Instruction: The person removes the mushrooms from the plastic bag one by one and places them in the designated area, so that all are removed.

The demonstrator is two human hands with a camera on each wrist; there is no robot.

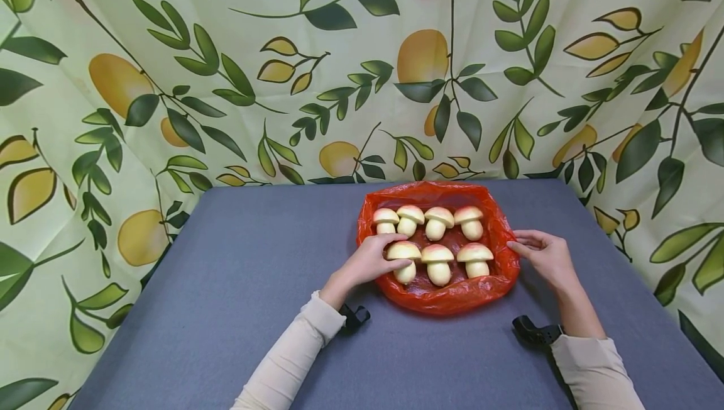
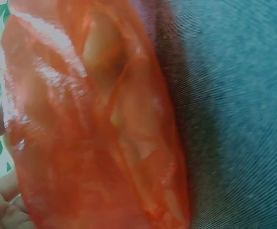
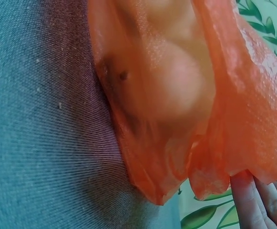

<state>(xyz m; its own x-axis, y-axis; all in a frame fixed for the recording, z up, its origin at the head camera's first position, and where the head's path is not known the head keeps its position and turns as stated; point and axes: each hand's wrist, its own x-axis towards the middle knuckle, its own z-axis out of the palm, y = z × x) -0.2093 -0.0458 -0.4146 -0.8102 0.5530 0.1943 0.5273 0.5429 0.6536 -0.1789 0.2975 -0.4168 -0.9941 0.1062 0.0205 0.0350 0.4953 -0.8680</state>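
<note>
A red plastic bag (image 1: 452, 300) lies with its mouth spread wide, its rim folded into a low wall. Inside, several cream mushrooms with reddish-tinged caps stand in two rows. My left hand (image 1: 370, 260) reaches over the bag's left rim and holds the front-left mushroom (image 1: 405, 251) between thumb and fingers. On the opposite side, my right hand (image 1: 545, 258) pinches the bag's right rim. The right wrist view shows its fingers (image 3: 245, 200) at the edge of the red plastic. Through the bag wall (image 2: 81, 167) in the left wrist view, pale shapes show blurred.
The bag rests on a table with a blue-grey cloth (image 1: 254, 259), near its back edge. Behind and beside the table hangs a curtain (image 1: 362, 39) printed with leaves and fruit. A black wrist device (image 1: 534, 331) is strapped to the right wrist, another (image 1: 355, 317) to the left.
</note>
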